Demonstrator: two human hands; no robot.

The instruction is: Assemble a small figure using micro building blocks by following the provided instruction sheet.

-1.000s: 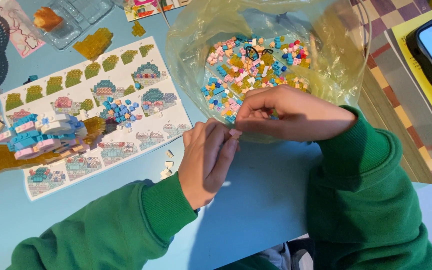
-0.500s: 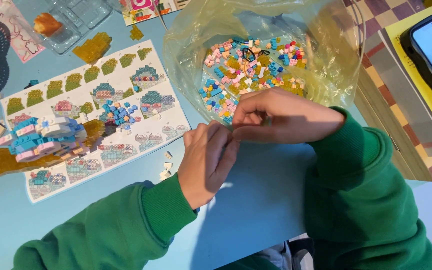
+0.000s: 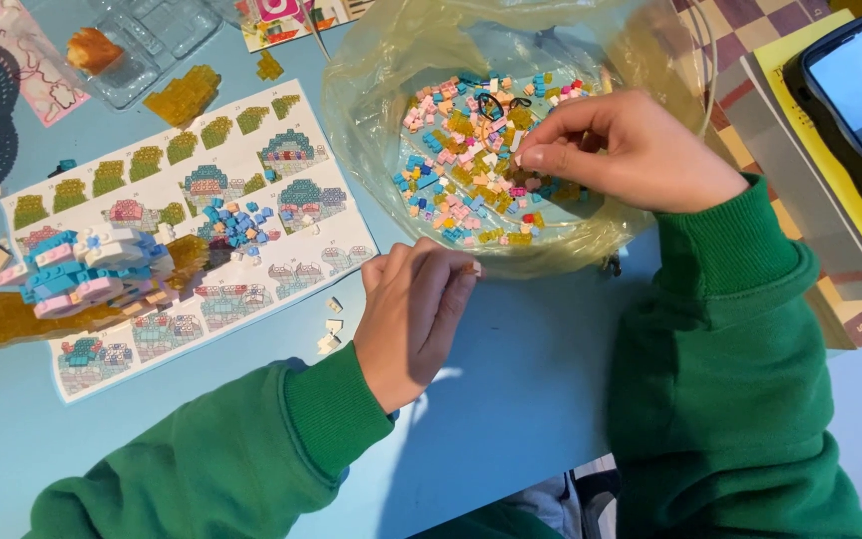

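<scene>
My right hand (image 3: pixel 631 150) hovers over the loose bricks (image 3: pixel 476 160) in the plastic bag (image 3: pixel 371 90), thumb and forefinger nearly closed, holding nothing I can see. My left hand (image 3: pixel 416 314) pinches a tiny pale brick (image 3: pixel 472 268) on the blue table (image 3: pixel 511 399). I should pick one piece cleanly without scattering the rest.

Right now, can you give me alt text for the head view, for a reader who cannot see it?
A person in green sleeves reaches the right hand into a clear bag of small coloured bricks, while the left hand holds a tiny piece at its fingers. A half-built brick model sits on an instruction sheet on the blue table.
</scene>
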